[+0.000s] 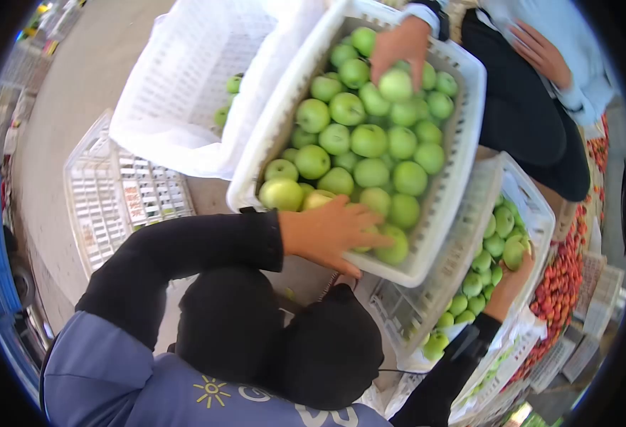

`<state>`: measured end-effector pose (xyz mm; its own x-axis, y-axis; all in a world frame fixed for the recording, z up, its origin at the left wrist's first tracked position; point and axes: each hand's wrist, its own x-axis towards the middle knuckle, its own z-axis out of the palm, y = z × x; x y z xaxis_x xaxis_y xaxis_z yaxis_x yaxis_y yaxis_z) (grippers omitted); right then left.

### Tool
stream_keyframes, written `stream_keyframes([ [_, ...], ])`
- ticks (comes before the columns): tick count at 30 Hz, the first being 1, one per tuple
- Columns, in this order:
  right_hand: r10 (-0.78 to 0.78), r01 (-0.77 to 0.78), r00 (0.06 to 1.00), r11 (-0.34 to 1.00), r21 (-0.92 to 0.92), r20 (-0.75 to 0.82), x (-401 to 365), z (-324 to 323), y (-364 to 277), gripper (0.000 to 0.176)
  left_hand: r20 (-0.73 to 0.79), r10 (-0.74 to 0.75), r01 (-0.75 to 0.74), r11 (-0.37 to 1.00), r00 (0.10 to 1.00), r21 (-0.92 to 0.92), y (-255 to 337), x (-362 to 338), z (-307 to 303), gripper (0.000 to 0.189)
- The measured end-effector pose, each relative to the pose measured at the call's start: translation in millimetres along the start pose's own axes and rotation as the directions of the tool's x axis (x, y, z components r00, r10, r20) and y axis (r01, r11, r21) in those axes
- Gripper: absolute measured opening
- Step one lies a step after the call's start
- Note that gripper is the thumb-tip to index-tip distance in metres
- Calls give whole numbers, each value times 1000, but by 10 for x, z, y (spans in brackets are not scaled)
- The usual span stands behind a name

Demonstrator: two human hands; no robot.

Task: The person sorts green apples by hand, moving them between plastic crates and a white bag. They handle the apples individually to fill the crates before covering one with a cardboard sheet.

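Observation:
My left hand (338, 231) reaches over the near rim of a white plastic crate (427, 260) full of green apples (368, 141). Its fingers are stretched out and lie over the apples nearest me. To the right, my right hand (510, 283) is down in a second, lined crate (533, 203) of green apples. Its fingers curl round one green apple (515, 252) at that crate's right side; the fingertips are partly hidden. At the far end of the middle crate, a co-worker's hand (402, 46) grips a pale green apple (396, 85).
A white lined crate (185, 85) with a few green apples stands at the upper left. Below it is another slatted crate (128, 188). The co-worker sits at the upper right, one hand (543, 55) near the body. Many red fruits (565, 274) lie at the far right.

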<state>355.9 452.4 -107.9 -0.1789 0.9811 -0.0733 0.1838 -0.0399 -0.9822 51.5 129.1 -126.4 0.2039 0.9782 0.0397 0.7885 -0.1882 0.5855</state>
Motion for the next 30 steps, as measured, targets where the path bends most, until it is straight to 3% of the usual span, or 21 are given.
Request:
stream_keyframes([
  [2,-69,2,965,967,253,255,-528,723,-478,55,-11,-25,25,1000,1000,7,11,-23,9,79],
  [4,-117,108,795,993,52,595,-898,1337,-775,56,-40,2,-2,1000,999,4,16,-15,25,78],
  [6,-103,170,541,985,12,835,-1087,1952,-865,57,-42,-1,0,1000,999,-14,30,-16,10,79],
  [8,-44,169,332,986,-13,942,-1262,2548,-877,53,-52,-18,16,999,998,-35,20,-32,37,79],
  [9,-46,230,262,973,-16,964,-1286,2819,-749,51,-133,22,-26,999,991,-28,-9,-39,101,80],
  [10,52,169,193,982,-85,980,-1359,3046,-753,50,-214,61,-66,998,975,-18,-29,-44,141,81],
  [11,58,174,182,981,-90,982,-1389,3224,-705,50,-225,52,-59,998,973,-22,-29,-41,135,81],
  [13,96,284,-66,956,-74,993,-1400,3515,-516,50,-76,-53,46,994,996,-100,-30,-32,116,81],
  [14,19,331,-127,943,24,992,-1385,3614,-425,51,-82,-59,49,993,995,-111,-48,-35,173,81],
  [15,32,331,-133,944,14,991,-1404,3657,-349,51,-153,-99,64,974,983,-215,-64,-47,252,79],
  [17,-150,601,-176,766,227,973,-1460,3709,-267,50,-224,-148,69,943,963,-325,-73,-80,331,78],
  [20,-99,573,-117,806,149,988,-1528,3683,-325,53,-217,-53,-28,934,975,-355,-54,-102,272,72],
  [21,-99,575,-108,806,143,989,-1523,3673,-320,53,-302,-21,-54,970,953,-237,-33,-146,212,64],
  [22,-8,305,-38,952,19,999,-1517,3657,-306,55,-379,22,-70,991,925,-114,-9,-202,152,57],
  [23,96,-1,3,995,-96,995,-1509,3634,-292,57,-373,30,-79,990,928,-115,-3,-273,40,57],
  [25,82,-99,22,992,-79,996,-1496,3609,-284,59,-123,7,-14,998,992,-57,-69,-448,-304,43],
  [26,67,-192,29,980,-60,997,-1491,3602,-283,63,-72,-85,79,994,994,-80,-117,-543,-546,41],
  [27,59,-191,40,980,-50,997,-1495,3590,-259,63,-20,-178,175,980,984,-95,-186,-640,-735,40],
  [28,87,-312,59,948,-64,994,-1502,3583,-214,64,-256,-233,224,973,938,-62,-284,-718,-784,42],
  [29,116,-430,73,900,-74,991,-1511,3579,-185,66,-479,-263,277,960,837,-43,-361,-780,-783,45],
  [30,54,-382,81,924,-19,995,-1509,3590,-185,67,-475,-252,268,963,843,-34,-417,-816,-736,45],
])
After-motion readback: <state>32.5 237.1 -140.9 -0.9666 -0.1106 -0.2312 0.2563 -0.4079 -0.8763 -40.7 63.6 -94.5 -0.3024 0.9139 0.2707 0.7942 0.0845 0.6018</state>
